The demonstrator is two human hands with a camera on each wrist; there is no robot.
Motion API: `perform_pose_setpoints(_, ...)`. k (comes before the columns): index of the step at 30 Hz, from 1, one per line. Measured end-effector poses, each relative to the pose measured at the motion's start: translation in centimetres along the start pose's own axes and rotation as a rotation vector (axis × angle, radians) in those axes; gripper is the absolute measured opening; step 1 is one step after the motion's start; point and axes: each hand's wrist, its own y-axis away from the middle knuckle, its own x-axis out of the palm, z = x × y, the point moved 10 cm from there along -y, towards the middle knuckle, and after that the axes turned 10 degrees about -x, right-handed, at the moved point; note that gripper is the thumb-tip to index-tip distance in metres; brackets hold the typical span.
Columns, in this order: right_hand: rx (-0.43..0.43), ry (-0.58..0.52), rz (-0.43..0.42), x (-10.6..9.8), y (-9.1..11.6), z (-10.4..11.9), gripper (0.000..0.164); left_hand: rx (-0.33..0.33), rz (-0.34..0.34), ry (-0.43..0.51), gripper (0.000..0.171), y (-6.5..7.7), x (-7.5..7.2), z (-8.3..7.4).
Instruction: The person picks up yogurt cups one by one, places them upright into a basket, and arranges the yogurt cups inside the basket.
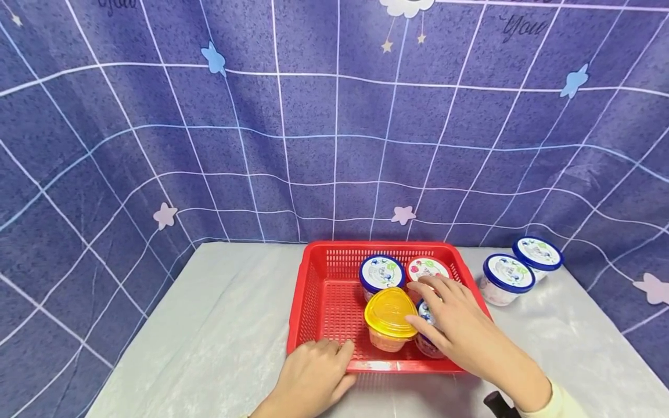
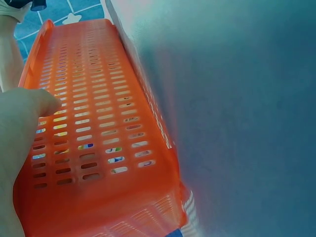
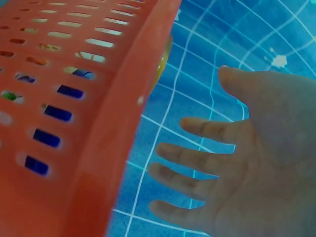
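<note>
Along the near rim of the red plastic basket (image 1: 337,307), gripping with the left hand (image 1: 315,377), with fingers hooked over the edge and thumb against the outer wall. Over the basket's right half, hovering with the right hand (image 1: 459,320), spread wide and holding nothing; hard to tell whether touching the yellow-lidded tub (image 1: 390,316) with the thumb. Tilted just behind the near wall, and apt, at a guess, to topple toward the bare left half if nudged sideways, or to slide if jolted by a tug on the rim. Glossy and domed on top, pinkish below. Note just beside it, partly covered by the right hand, a round blue-lidded tub (image 1: 424,313). Farther in, see another blue-rimmed tub (image 1: 382,273) and a tub with a berry-printed white lid (image 1: 427,267), all amid slotted, latticed plastic. Outside, right of the basket, see two more blue-lidded tubs (image 1: 507,277) on pale, faintly sheened cloth (image 1: 225,302); beyond, soft purple-blue curtain (image 1: 308,157), rippled and grid-printed.
</note>
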Motion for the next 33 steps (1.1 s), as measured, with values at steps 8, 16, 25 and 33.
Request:
perform_pose_setpoints(8,-0.002,-0.034,-0.091,-1.1,0.4,-0.8,0.052,-0.016,0.069,0.004,0.038,0.2,0.3,0.0)
perform_pose_setpoints(16,-0.018,-0.033,-0.249,-4.3,0.6,-3.1,0.050,-0.006,0.033,-0.002,0.039,-0.3,-0.2,0.4)
perform_pose_setpoints(25,0.051,0.013,-0.341,-6.1,1.9,-7.6,0.047,-0.004,0.054,-0.006,0.040,-0.3,0.1,0.2)
perform_pose_setpoints(33,0.119,0.033,-0.312,-5.6,2.6,-9.6,0.047,-0.004,0.057,0.006,0.039,-0.3,0.4,0.0)
